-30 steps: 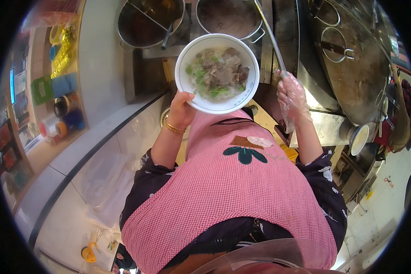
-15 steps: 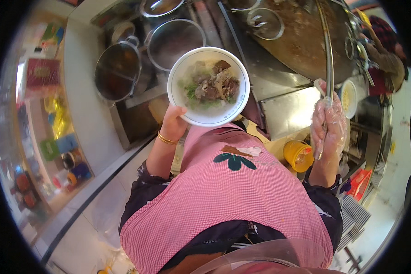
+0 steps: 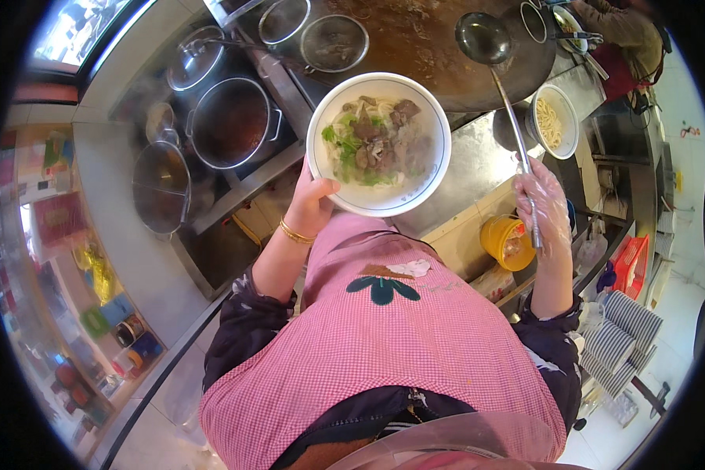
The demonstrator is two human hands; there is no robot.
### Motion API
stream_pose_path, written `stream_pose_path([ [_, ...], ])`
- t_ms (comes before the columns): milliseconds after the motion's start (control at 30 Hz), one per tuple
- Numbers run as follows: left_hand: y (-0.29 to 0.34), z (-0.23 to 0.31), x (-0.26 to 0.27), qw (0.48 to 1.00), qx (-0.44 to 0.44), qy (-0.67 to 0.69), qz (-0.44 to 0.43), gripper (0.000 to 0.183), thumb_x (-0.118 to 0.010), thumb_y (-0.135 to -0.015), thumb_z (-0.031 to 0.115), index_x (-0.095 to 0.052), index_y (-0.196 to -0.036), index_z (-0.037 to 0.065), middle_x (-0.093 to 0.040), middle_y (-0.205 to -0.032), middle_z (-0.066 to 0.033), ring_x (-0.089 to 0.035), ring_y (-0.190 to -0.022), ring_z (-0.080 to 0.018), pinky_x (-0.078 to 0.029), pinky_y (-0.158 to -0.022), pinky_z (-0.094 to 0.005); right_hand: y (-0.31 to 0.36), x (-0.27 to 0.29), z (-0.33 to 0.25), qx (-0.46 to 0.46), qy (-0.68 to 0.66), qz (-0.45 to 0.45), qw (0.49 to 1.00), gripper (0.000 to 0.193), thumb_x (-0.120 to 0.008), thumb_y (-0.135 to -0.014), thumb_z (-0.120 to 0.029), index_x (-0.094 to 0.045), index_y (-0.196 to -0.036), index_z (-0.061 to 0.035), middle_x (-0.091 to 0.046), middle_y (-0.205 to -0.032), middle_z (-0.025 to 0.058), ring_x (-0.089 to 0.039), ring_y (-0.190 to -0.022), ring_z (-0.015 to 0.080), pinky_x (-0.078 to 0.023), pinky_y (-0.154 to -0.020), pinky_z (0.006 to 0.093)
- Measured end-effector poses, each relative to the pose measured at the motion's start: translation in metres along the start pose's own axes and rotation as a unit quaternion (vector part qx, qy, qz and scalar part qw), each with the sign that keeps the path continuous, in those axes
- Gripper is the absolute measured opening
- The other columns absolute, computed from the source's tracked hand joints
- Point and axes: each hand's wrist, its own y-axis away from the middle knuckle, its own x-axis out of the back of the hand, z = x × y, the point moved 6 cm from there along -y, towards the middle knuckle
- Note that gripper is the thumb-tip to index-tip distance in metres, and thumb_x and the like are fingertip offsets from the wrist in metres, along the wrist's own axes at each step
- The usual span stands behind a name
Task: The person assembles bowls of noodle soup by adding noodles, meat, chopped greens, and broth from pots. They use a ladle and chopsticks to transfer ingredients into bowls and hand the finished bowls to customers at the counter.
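Note:
My left hand (image 3: 312,202) grips the rim of a white bowl (image 3: 427,185), thumb over the near left edge. Sliced dark meat (image 3: 376,141), green herbs and pale noodles lie in it under a thin haze of steam. In a clear plastic glove, my right hand (image 3: 544,200) is closed round the handle of a long metal ladle (image 3: 486,39). Its dark, round scoop hangs over the far edge of a big pan of brown broth (image 3: 403,31). Just beyond that hand stands a second white bowl with plain noodles (image 3: 552,121).
Steaming pots (image 3: 229,123) sit on the stove at left, one of them divided (image 3: 161,188). Wire strainers (image 3: 334,44) hang at the broth's edge. A yellow bucket (image 3: 507,241) is below my right hand. Another person (image 3: 623,35) stands at the far right.
The view has turned rightward. The ladle's scoop now shows over the broth, and the bowl in my left hand sits slightly further right. Both hands keep their holds.

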Motion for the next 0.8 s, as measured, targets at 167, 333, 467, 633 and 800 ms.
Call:
stream_pose_path([
  [167, -0.025, -0.009, -0.018, 0.999, -0.001, -0.012, 0.033, 0.078, -0.057, -0.066, 0.002, -0.037, -0.141, 0.003, -0.051, -0.132, -0.0103, -0.049, -0.123, -0.0234, -0.041, -0.103, -0.0340, -0.050, 0.013, 0.007, 0.005, 0.095, -0.044, 0.995, 0.015, -0.053, -0.094, -0.012, -0.052, -0.109, -0.0082, -0.051, -0.074, -0.0015, -0.041, -0.049, 0.0035, -0.032, -0.038, 0.0188],
  [333, -0.042, -0.007, -0.033, 0.998, -0.033, -0.041, 0.040, 0.079, -0.058, -0.066, 0.003, -0.036, -0.142, 0.002, -0.050, -0.131, -0.0117, -0.049, -0.122, -0.0233, -0.040, -0.103, -0.0341, -0.097, 0.035, 0.011, 0.070, 0.275, -0.003, 0.959, 0.032, -0.055, -0.093, -0.011, -0.055, -0.122, 0.0011, -0.057, -0.082, 0.0023, -0.047, -0.056, 0.0069, -0.040, -0.049, 0.0233],
  [467, -0.054, -0.004, -0.040, 0.996, -0.042, -0.058, 0.045, 0.080, -0.058, -0.066, 0.003, -0.034, -0.142, 0.002, -0.050, -0.131, -0.0123, -0.050, -0.122, -0.0240, -0.041, -0.104, -0.0348, -0.123, 0.043, 0.012, 0.196, 0.420, 0.024, 0.886, 0.034, -0.055, -0.092, -0.012, -0.055, -0.122, 0.0031, -0.058, -0.083, 0.0066, -0.052, -0.070, 0.0143, -0.044, -0.063, 0.0292],
  [633, -0.060, -0.007, -0.040, 0.997, -0.023, -0.036, 0.067, 0.075, -0.055, -0.069, 0.000, -0.036, -0.141, 0.001, -0.050, -0.131, -0.0126, -0.052, -0.121, -0.0252, -0.045, -0.100, -0.0359, -0.134, 0.049, 0.022, 0.176, 0.445, 0.036, 0.877, 0.034, -0.055, -0.091, -0.012, -0.056, -0.122, 0.0025, -0.058, -0.083, 0.0077, -0.053, -0.073, 0.0171, -0.045, -0.066, 0.0308],
  [800, -0.063, -0.015, -0.031, 0.996, -0.010, -0.021, 0.091, 0.068, -0.051, -0.075, 0.006, -0.038, -0.142, 0.002, -0.051, -0.134, -0.0121, -0.051, -0.125, -0.0281, -0.043, -0.105, -0.0418, -0.134, 0.039, 0.026, 0.043, 0.327, -0.034, 0.944, 0.018, -0.055, -0.087, -0.009, -0.057, -0.102, 0.0005, -0.056, -0.077, 0.0097, -0.055, -0.071, 0.0200, -0.045, -0.062, 0.0341],
])
